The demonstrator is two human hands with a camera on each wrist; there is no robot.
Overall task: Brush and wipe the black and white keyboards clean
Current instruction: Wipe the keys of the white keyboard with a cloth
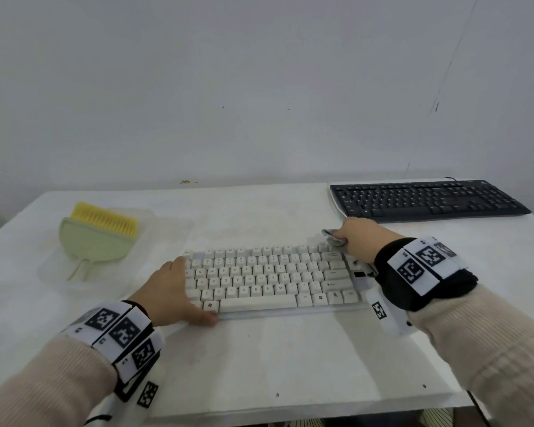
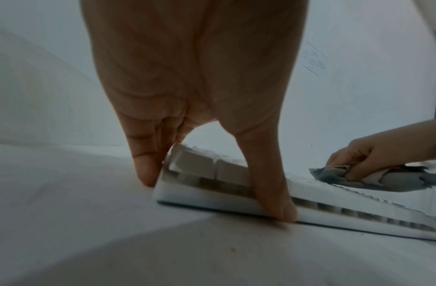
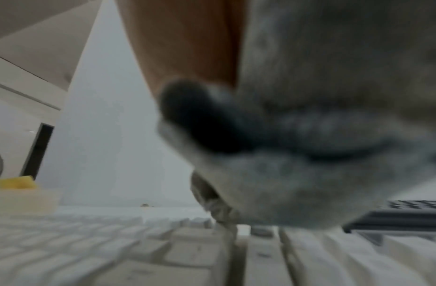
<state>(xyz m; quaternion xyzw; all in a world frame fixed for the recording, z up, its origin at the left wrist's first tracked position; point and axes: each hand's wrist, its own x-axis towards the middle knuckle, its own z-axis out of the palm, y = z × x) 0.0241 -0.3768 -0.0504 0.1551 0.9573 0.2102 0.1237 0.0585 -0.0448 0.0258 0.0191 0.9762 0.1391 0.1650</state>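
The white keyboard (image 1: 272, 277) lies in the middle of the table (image 1: 259, 359), and the wiping step on it is in hand. The right hand (image 1: 359, 238) clenches a crumpled grey cloth (image 1: 333, 237) at the keyboard's far right corner, the cloth touching the top row. The left hand (image 1: 170, 292) braces the keyboard's left end, fingers straight along the side, thumb laid against the front edge. The black keyboard (image 1: 426, 198) sits beyond the white keyboard, to its right. The yellow-bristled brush (image 1: 96, 232) rests in a clear tray (image 1: 167, 229) left of the white keyboard. Next, the cloth probably needs drawing leftwards along the rows while the left hand keeps the board from sliding.
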